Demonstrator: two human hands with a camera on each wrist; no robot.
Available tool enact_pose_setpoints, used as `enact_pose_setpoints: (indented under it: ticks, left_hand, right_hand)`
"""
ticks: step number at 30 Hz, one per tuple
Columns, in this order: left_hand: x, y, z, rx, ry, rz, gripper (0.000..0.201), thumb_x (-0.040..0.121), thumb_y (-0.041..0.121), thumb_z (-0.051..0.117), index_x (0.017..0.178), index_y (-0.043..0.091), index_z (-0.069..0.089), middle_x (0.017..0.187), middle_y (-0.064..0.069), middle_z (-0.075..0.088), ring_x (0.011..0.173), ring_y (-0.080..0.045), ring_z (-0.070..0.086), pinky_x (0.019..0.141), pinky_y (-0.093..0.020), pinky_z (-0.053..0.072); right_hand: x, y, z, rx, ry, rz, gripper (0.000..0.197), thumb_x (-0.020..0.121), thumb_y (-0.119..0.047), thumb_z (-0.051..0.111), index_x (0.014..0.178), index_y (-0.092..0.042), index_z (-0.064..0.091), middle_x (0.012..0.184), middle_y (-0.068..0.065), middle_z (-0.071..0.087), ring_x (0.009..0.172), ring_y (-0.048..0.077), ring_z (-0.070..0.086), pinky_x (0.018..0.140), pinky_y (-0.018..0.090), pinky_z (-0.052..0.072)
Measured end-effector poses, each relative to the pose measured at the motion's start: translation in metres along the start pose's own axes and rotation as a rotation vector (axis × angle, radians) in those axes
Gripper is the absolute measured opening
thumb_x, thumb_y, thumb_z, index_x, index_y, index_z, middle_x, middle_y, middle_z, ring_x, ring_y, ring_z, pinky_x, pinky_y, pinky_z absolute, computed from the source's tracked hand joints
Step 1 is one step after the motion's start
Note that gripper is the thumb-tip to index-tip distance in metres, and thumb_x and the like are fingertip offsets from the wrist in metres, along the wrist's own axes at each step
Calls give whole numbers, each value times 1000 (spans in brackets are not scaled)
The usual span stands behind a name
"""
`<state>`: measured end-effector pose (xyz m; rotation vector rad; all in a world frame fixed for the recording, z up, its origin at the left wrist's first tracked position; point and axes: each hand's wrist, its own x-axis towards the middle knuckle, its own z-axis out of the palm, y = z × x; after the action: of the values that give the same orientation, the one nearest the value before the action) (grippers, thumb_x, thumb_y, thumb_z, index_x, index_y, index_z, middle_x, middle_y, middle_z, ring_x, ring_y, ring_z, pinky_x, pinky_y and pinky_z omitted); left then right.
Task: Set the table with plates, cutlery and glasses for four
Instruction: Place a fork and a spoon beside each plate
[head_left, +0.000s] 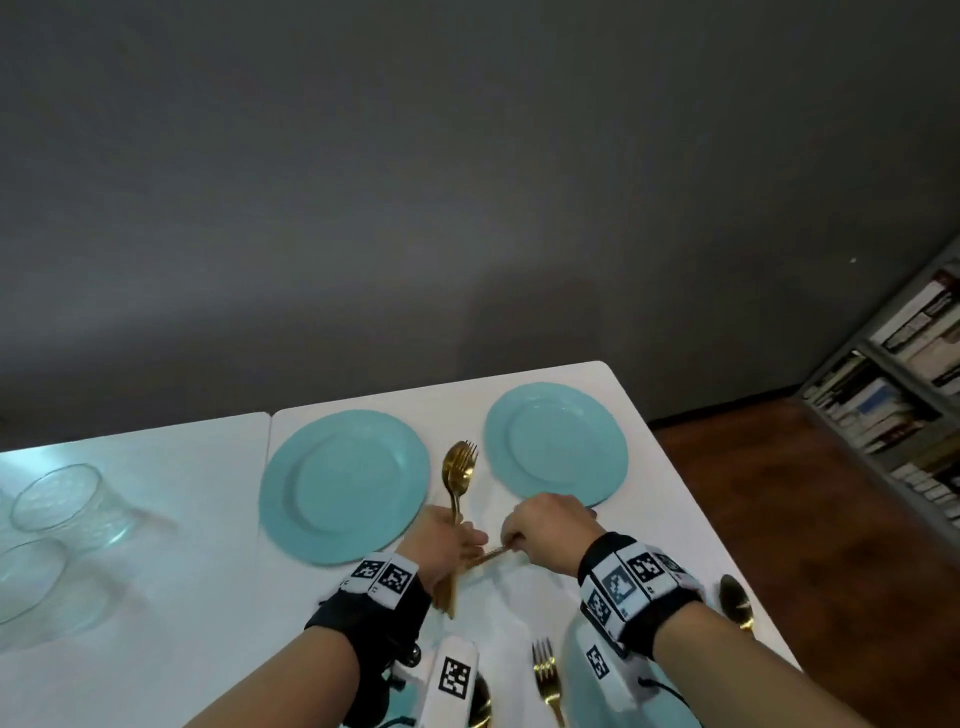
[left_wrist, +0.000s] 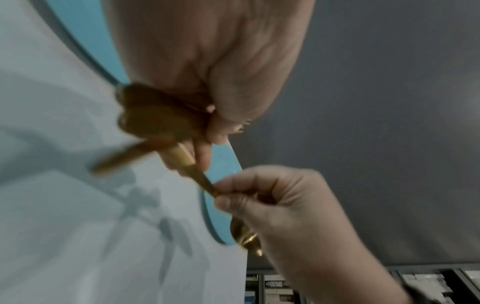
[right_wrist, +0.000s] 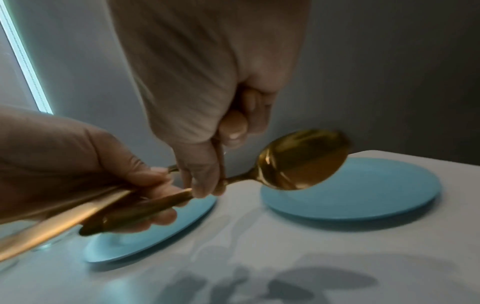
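— while my left hand (head_left: 445, 540) is gripping a bundle of gold cutlery (head_left: 457, 475), where is my right hand sitting?

— my right hand (head_left: 545, 530) is sitting just beside the left one, and its fingers (left_wrist: 233, 186) are pinching a gold spoon (right_wrist: 298, 160) by the thin part of the handle. the spoon's handle end is lying among the handles that my left fingers (right_wrist: 153, 181) are curling round.

— and where is all this hanging?

— both hands are hovering over the white surface (head_left: 197, 587), between the two far blue plates. the left plate (head_left: 343, 470) is lying flat just beside my left hand, and the right plate (head_left: 556, 441) is lying flat just past my right knuckles. a fork and a spoon bowl are sticking out of the bundle toward the wall.

— what else is lying on the surface?

— two clear glasses (head_left: 67, 499) are standing at the far left, well apart from the plates. near my right wrist, a gold fork (head_left: 545, 675) is lying beside another blue plate (head_left: 576, 670), and a second gold spoon (head_left: 735, 600) is lying near the right edge. whether the bundle is touching the surface, i cannot tell.
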<state>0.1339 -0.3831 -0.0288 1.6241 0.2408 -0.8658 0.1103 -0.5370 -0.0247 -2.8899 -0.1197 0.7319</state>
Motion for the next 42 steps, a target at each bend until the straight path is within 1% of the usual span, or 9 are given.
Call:
enact_pose_setpoints:
  ticks: [2,7,11,13,19,25,34,40,42]
  left_hand:
    - [17,14,6,-23,79,-1,34,94,-6,37,65,10,40,68,-10,52,42,-9,47,38,-14,34]
    - [37,43,14,-63,151,-13,15,99,7,35,86,9,43,78,-10,58,54,-19,50,48,-24,44]
    - [50,51,23,-12,170,9,10,100,15,39,99,7,44,75,-7,54,53,-15,46,47,-22,38]
    - [58,53,28,9,170,14,12,100,16,39,101,6,44,75,-7,53,53,-14,45,48,-23,36]
    - [76,60,35,13,193,7,14,101,17,37,104,5,44,74,-6,53,52,-14,45,48,-21,36]
    - [94,65,30,38,214,2,20,101,20,37,110,6,47,76,-5,56,56,-14,47,53,-22,40]
    - [107,60,20,-39,209,-11,20,100,20,39,111,7,48,76,-6,58,59,-15,52,54,-24,42]
    - [103,55,11,-158,185,-41,16,97,9,34,100,6,49,74,-9,58,58,-18,51,53,-25,39]
    - [101,52,9,-140,195,-30,16,97,6,32,102,6,47,75,-9,61,57,-18,50,52,-25,38]
  right_hand:
    - [4,36,-8,40,22,99,27,88,-15,53,105,-28,70,116,4,65,110,28,58,89,32,47]
    - [22,143,-34,298,146,499,27,88,-19,55,110,-16,71,122,3,65,119,23,57,98,25,45]
    - [45,209,-29,429,68,772,35,92,-29,52,118,-10,65,124,8,63,113,26,59,86,27,46]
    - [56,225,-20,521,32,847,34,89,-26,60,115,-4,65,114,10,64,105,28,62,77,26,45]
    - [93,228,-12,633,6,955,31,81,-23,72,101,1,69,103,14,70,85,27,65,66,26,45]
    - [118,223,-24,574,117,1007,43,79,-31,76,108,-1,66,113,14,68,103,28,65,74,27,48]
    - [136,220,-32,641,171,1011,52,78,-35,76,110,3,62,114,19,65,104,33,63,82,34,50]
    - [132,220,-30,673,207,990,53,82,-41,71,110,3,62,114,20,64,93,33,62,71,31,44]
    - [131,215,-37,632,249,961,52,87,-43,63,112,2,62,116,20,64,99,33,62,69,29,41]
